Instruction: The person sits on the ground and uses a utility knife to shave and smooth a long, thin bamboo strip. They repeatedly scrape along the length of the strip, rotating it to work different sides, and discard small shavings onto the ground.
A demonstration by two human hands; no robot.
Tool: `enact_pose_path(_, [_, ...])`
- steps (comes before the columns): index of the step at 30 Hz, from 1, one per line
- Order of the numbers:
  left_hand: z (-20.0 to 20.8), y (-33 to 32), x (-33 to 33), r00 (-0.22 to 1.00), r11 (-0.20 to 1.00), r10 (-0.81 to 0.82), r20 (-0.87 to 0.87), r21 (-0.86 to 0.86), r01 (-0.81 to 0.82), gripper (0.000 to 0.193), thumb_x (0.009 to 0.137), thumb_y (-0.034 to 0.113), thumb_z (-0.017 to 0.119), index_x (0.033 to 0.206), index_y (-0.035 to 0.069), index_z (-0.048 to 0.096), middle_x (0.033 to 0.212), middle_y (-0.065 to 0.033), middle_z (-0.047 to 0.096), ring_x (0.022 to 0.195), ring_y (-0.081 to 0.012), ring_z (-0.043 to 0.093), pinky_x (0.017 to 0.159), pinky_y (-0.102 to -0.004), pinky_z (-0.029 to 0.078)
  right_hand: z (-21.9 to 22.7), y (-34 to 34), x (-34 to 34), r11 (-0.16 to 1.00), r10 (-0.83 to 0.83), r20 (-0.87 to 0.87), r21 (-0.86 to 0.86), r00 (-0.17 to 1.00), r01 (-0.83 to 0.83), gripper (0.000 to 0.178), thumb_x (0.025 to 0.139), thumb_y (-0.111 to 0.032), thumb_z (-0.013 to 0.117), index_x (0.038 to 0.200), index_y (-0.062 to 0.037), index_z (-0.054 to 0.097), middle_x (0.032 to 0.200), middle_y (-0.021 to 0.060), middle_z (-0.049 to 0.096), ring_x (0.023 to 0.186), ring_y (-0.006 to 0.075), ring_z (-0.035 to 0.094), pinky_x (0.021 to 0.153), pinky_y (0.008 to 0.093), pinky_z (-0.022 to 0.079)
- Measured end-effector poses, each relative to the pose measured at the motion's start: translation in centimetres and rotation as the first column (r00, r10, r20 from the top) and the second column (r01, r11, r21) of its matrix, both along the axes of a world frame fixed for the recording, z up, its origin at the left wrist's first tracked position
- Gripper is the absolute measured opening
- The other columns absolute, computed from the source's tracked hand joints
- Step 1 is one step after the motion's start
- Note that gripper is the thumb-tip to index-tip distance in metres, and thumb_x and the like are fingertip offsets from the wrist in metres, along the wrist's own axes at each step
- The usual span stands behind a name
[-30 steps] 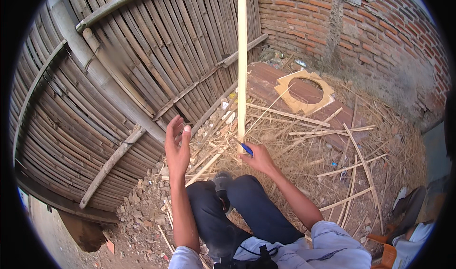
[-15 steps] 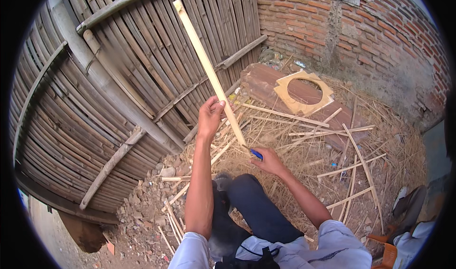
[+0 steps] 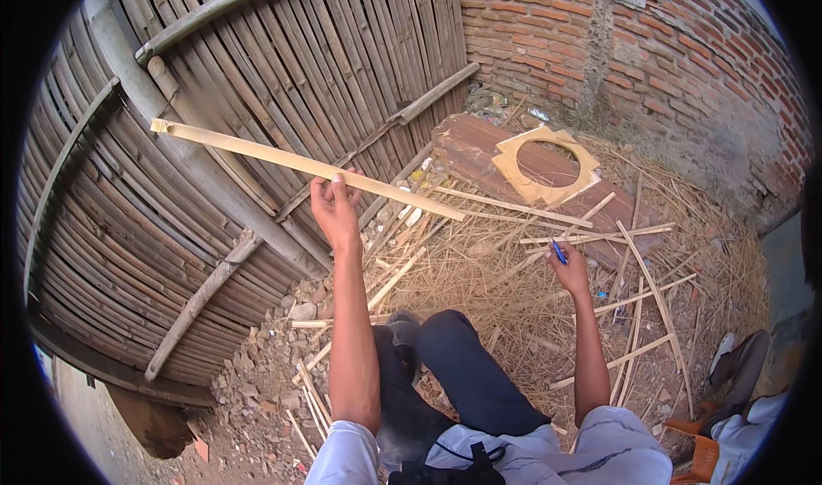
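My left hand (image 3: 336, 215) grips a long, pale bamboo strip (image 3: 265, 154) a little past its middle, with the thumb on top. The strip is held up in the air, sloping from a knobbed end at the upper left down to a plain end at the right. Off to the right, my right hand (image 3: 572, 274) is closed around a small blue-handled knife (image 3: 559, 252), apart from the strip. The fingers hide part of the knife, and its blade is hard to make out.
Cut strips (image 3: 655, 290) lie scattered over dry straw (image 3: 479, 267). A pale panel with a round hole (image 3: 507, 161) rests on a brown board (image 3: 462, 142). A bamboo wall (image 3: 257, 83) stands left, a brick wall (image 3: 531, 35) behind. Another person's leg (image 3: 738, 369) shows at right.
The strip has swung from steep to nearly level, its far end moving left and down. My right hand has moved right with the knife, away from the strip's near end.
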State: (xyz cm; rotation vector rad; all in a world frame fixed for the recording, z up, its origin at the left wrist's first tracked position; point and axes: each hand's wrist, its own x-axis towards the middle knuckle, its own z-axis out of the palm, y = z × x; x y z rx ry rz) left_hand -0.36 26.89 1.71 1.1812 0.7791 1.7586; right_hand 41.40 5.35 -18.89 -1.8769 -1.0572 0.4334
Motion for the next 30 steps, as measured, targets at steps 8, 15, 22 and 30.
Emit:
enact_pose_path(8, [0.2,-1.7,-0.1,0.992,0.989,-0.122,0.028,-0.08,0.124,0.022,0.114,0.02,0.056,0.128,0.004,0.052,0.124,-0.0211,0.073,0.118,-0.0327,0.074,0.097,-0.0446,0.065,9.2,-0.8,-10.4,0.962,0.222,-0.469,0.247,0.855,-0.115,0.041,0.107,-0.031,0.068,0.138,-0.0049,0.067,0.099,0.0059,0.08,0.061,0.0026,0.048,0.057,0.0219,0.038])
enact_pose_path(15, [0.2,-4.2,2.0,0.965,0.964,-0.234,0.117,-0.099,0.246,0.02,0.114,0.02,0.055,0.126,0.004,0.051,0.126,-0.0241,0.071,0.118,-0.0338,0.074,0.099,-0.044,0.065,12.0,0.4,-13.6,0.905,0.324,-0.565,0.418,0.759,-0.076,0.038,0.108,-0.031,0.066,0.13,-0.0005,0.066,0.099,0.0125,0.08,0.05,-0.0001,0.036,0.047,0.0211,0.028])
enact_pose_path(22, [2.3,-8.3,0.1,0.9,0.907,-0.388,-0.198,-0.253,0.336,0.034,0.113,0.026,0.059,0.139,0.003,0.054,0.133,-0.0218,0.069,0.125,-0.032,0.07,0.106,-0.0438,0.059,13.2,-0.6,-11.3,0.838,0.325,-0.758,0.508,0.565,0.199,0.025,0.103,-0.029,0.073,0.106,-0.006,0.064,0.088,0.0127,0.074,0.045,0.0025,0.038,0.043,0.0215,0.026])
enact_pose_path(30, [2.2,-15.4,-5.7,0.615,0.973,-0.231,-0.754,-0.159,0.17,0.037,0.09,0.014,0.087,0.121,0.002,0.072,0.118,-0.0105,0.074,0.117,-0.0228,0.07,0.103,-0.0393,0.054,9.6,-4.8,-2.1,0.854,0.292,-0.788,0.47,0.542,0.223,0.019,0.104,-0.025,0.071,0.104,-0.0082,0.063,0.082,0.0105,0.072,0.044,0.002,0.039,0.041,0.02,0.026])
